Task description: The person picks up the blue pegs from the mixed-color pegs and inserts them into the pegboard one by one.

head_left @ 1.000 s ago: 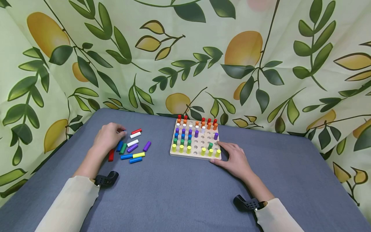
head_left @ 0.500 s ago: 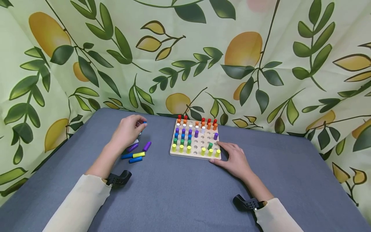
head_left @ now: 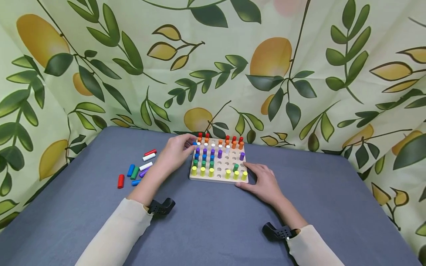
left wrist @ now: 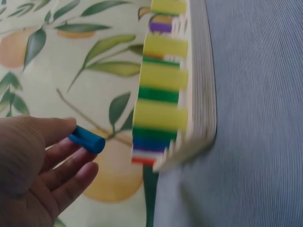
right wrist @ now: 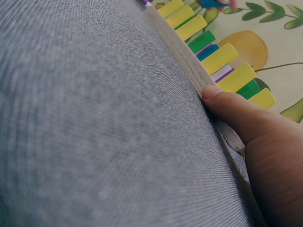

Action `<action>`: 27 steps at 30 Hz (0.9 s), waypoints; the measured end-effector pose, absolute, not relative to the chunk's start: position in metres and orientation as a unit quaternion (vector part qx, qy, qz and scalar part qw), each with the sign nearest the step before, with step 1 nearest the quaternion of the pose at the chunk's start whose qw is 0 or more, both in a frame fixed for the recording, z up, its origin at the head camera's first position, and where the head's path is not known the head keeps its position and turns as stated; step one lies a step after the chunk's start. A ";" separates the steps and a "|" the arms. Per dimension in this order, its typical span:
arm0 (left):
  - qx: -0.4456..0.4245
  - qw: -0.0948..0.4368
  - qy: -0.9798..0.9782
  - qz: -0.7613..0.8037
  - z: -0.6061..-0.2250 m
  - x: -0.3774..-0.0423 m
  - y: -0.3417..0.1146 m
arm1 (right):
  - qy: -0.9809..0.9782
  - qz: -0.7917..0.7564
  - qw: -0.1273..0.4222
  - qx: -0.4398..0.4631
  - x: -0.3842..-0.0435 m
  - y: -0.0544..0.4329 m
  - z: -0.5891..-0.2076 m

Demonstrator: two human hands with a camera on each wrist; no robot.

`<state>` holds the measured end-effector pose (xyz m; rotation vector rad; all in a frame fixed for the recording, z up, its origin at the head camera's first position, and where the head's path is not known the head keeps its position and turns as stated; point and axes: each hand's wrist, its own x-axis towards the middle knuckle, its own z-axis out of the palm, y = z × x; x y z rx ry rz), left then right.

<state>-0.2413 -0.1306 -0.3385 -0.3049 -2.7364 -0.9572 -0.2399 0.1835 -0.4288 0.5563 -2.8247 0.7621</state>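
Observation:
My left hand (head_left: 173, 152) pinches a blue peg (left wrist: 89, 140) between thumb and fingers, at the far left corner of the wooden pegboard (head_left: 207, 178). In the left wrist view the peg is tilted and apart from the board. Coloured pegs stand upright in the board in rows: red, orange, white, purple, blue, green and yellow from far to near. Bare holes show in the middle and right columns. My right hand (head_left: 265, 182) grips the board's near right corner, its thumb (right wrist: 212, 92) on the front edge; the other fingers are hidden in the right wrist view.
Loose pegs lie on the grey cloth to the left, among them a red peg (head_left: 121, 181), a green peg (head_left: 134, 173) and a white peg (head_left: 145, 166). My left forearm hides part of this group. A leaf-patterned curtain (head_left: 219, 85) hangs behind the table.
My left hand has carried the blue peg rightward from the loose pegs to the board's left side. The right hand has kept its hold on the board. The head view has shifted slightly.

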 end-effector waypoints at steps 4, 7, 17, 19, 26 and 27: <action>-0.131 0.106 -0.930 -0.326 -0.339 -0.243 -0.115 | -0.945 0.256 0.083 0.188 -0.241 0.183 -0.429; -0.146 0.102 -0.928 -0.327 -0.340 -0.246 -0.105 | -0.945 0.255 0.083 0.187 -0.241 0.183 -0.429; -0.185 0.089 -0.922 -0.329 -0.347 -0.259 -0.075 | -0.945 0.257 0.083 0.185 -0.241 0.185 -0.429; -0.190 0.088 -0.918 -0.338 -0.348 -0.261 -0.071 | -0.945 0.257 0.084 0.185 -0.241 0.185 -0.430; -0.172 0.085 -0.917 -0.350 -0.354 -0.265 -0.064 | -0.943 0.259 0.087 0.189 -0.241 0.184 -0.428; -0.169 0.084 -0.918 -0.349 -0.355 -0.266 -0.064 | -0.943 0.259 0.087 0.190 -0.241 0.184 -0.429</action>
